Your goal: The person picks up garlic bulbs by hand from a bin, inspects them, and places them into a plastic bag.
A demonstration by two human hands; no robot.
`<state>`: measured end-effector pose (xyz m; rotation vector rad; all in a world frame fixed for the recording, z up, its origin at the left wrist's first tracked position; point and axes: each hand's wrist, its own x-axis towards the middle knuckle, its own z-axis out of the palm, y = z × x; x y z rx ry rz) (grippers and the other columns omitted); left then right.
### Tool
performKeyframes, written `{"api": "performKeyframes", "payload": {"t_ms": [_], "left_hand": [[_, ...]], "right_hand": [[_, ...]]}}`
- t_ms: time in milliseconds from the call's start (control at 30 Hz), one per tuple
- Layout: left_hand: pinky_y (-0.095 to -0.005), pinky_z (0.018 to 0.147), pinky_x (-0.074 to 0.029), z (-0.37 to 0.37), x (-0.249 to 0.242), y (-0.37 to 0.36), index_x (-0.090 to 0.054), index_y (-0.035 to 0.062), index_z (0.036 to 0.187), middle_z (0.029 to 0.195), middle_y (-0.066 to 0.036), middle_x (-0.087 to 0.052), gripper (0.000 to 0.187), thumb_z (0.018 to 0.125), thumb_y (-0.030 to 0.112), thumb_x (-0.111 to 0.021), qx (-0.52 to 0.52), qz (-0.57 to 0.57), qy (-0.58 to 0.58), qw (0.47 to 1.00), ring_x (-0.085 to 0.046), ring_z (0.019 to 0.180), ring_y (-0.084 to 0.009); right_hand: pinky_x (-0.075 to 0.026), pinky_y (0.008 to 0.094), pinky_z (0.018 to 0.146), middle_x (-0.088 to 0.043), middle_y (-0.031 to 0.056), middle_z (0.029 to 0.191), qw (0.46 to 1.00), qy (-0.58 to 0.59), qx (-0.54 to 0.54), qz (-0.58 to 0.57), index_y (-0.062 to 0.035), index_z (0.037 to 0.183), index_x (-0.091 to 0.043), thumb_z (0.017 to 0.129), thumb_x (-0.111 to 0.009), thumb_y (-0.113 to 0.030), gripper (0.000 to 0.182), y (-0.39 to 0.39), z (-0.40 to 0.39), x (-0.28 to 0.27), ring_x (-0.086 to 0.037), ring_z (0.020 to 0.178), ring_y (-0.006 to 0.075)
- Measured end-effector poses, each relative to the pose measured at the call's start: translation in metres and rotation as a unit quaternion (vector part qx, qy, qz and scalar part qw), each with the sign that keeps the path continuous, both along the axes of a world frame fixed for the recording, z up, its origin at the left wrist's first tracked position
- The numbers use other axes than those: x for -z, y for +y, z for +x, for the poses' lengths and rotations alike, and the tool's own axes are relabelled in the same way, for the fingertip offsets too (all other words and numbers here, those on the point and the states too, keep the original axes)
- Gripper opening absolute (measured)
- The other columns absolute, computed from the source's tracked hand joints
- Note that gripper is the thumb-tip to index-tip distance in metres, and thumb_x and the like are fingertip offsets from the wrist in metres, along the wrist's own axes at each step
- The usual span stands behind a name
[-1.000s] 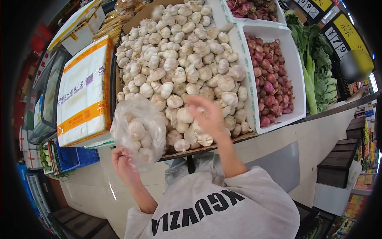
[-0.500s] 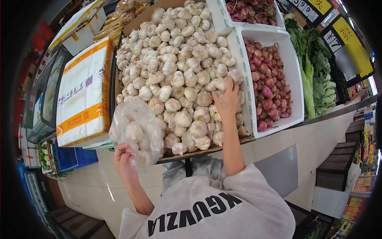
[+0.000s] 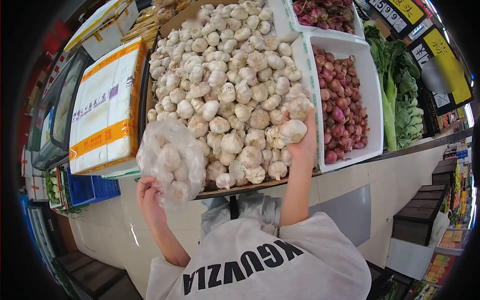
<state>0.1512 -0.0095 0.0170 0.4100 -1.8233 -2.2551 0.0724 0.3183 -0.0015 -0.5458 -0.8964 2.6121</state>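
Note:
My left hand (image 3: 150,196) pinches the edge of a clear plastic bag (image 3: 192,150) at the front left of the garlic display. Inside the bag, several garlic bulbs (image 3: 170,159) show through the film. My right hand (image 3: 306,142) is turned palm up near the right side of the heap, its fingers curled round a garlic bulb (image 3: 293,131). Another bulb (image 3: 298,106) lies right at its fingertips. Below and around both hands spreads the large heap of loose garlic (image 3: 220,95) in a cardboard-lined bin.
To the right stands a white foam box (image 3: 376,110) of red shallots (image 3: 342,100), with leafy greens (image 3: 400,95) and price signs (image 3: 440,70) beyond. A taped foam box (image 3: 102,110) sits at left, above a blue crate (image 3: 95,190). Dark crates (image 3: 420,215) stand at right.
My right hand has turned from palm down on the heap to palm up and taken hold of a garlic bulb. My left hand stays at the bag's edge.

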Motion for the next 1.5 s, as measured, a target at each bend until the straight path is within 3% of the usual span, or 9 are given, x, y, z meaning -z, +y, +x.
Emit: {"api": "performKeyframes", "payload": {"t_ms": [67,200,333,633,867,1133,1200,1333,1500], "left_hand": [[-0.0165,0.058,-0.031,0.001,-0.001,0.000,-0.050,0.0021,0.082,0.073,0.001,-0.046,0.020,0.064,0.000,-0.041,-0.008,0.001,0.002,1.000,-0.041,0.065,-0.0056],[-0.0173,0.059,-0.032,0.002,-0.004,0.001,-0.050,0.0013,0.081,0.073,0.000,-0.046,0.019,0.065,-0.001,-0.041,-0.015,-0.002,-0.006,1.000,-0.041,0.065,-0.0064],[-0.0181,0.059,-0.032,0.004,-0.003,-0.006,-0.050,0.0014,0.081,0.070,0.000,-0.047,0.018,0.065,0.000,-0.042,0.019,0.007,0.005,1.000,-0.041,0.064,-0.0069],[-0.0175,0.057,-0.030,0.004,-0.023,-0.006,-0.048,0.0009,0.081,0.067,0.000,-0.042,0.019,0.064,-0.003,-0.039,-0.033,0.068,0.100,0.992,-0.038,0.061,-0.0073],[-0.0189,0.060,-0.031,-0.004,-0.055,0.001,-0.048,-0.0010,0.082,0.070,-0.002,-0.040,0.020,0.067,-0.007,-0.036,-0.074,0.121,0.183,0.973,-0.037,0.063,-0.0083],[-0.0186,0.057,-0.031,-0.019,-0.066,0.015,-0.047,-0.0025,0.084,0.070,-0.003,-0.040,0.021,0.067,-0.007,-0.034,-0.122,0.145,0.253,0.949,-0.035,0.061,-0.0088],[-0.0184,0.057,-0.031,-0.023,-0.066,0.018,-0.046,-0.0025,0.084,0.069,-0.003,-0.040,0.021,0.067,-0.007,-0.034,-0.128,0.151,0.258,0.946,-0.035,0.061,-0.0089],[-0.0185,0.057,-0.032,-0.026,-0.067,0.015,-0.046,-0.0015,0.082,0.069,-0.003,-0.039,0.019,0.066,-0.006,-0.035,-0.170,0.154,0.262,0.937,-0.034,0.060,-0.0090],[-0.0190,0.057,-0.032,-0.025,-0.061,0.010,-0.045,-0.0006,0.079,0.069,-0.003,-0.038,0.018,0.066,-0.004,-0.034,-0.159,0.158,0.275,0.935,-0.033,0.059,-0.0092]], "right_hand": [[-0.044,0.0317,0.058,-0.052,0.0117,0.083,0.977,0.072,-0.133,-0.150,-0.0050,0.097,-0.047,0.078,-0.042,-0.042,0.042,-0.008,0.004,-0.003,-0.052,0.066,0.0214],[-0.043,0.0314,0.054,-0.052,0.0119,0.077,0.975,-0.021,-0.142,-0.171,-0.0041,0.101,-0.045,0.079,-0.036,-0.046,0.048,-0.044,0.005,-0.018,-0.051,0.061,0.0212],[-0.041,0.0305,0.050,-0.049,0.0103,0.069,0.947,0.082,-0.294,-0.099,-0.0013,0.108,-0.037,0.079,-0.028,-0.051,0.058,-0.077,0.017,-0.020,-0.050,0.051,0.0207],[-0.045,0.0295,0.043,-0.053,0.0124,0.071,0.736,0.019,-0.644,-0.207,0.0001,0.108,-0.037,0.080,-0.030,-0.046,0.055,-0.180,0.027,-0.025,-0.054,0.049,0.0205],[-0.047,0.0304,0.058,-0.052,0.0128,0.081,0.835,-0.015,-0.520,-0.179,-0.0077,0.107,-0.037,0.084,-0.031,-0.036,0.037,-0.221,0.012,-0.036,-0.055,0.069,0.0184],[-0.042,0.0205,0.052,-0.045,0.0076,0.089,0.925,0.078,-0.329,0.175,-0.0121,0.120,-0.021,0.083,-0.038,-0.029,0.044,-0.257,-0.004,-0.047,-0.049,0.071,0.0124],[-0.043,0.0228,0.060,-0.045,0.0082,0.096,0.891,0.024,-0.405,0.203,-0.0108,0.120,-0.025,0.080,-0.043,-0.028,0.046,-0.247,0.004,-0.041,-0.049,0.077,0.0129],[-0.037,0.0313,0.077,-0.042,0.0134,0.107,0.829,0.185,-0.376,0.372,-0.0050,0.102,-0.047,0.073,-0.051,-0.016,0.031,-0.231,0.012,-0.044,-0.044,0.094,0.0234],[-0.038,0.0304,0.069,-0.044,0.0120,0.095,0.720,0.300,-0.028,0.625,-0.0043,0.102,-0.046,0.065,-0.058,-0.014,0.040,-0.185,0.018,-0.054,-0.041,0.087,0.0296]]}}
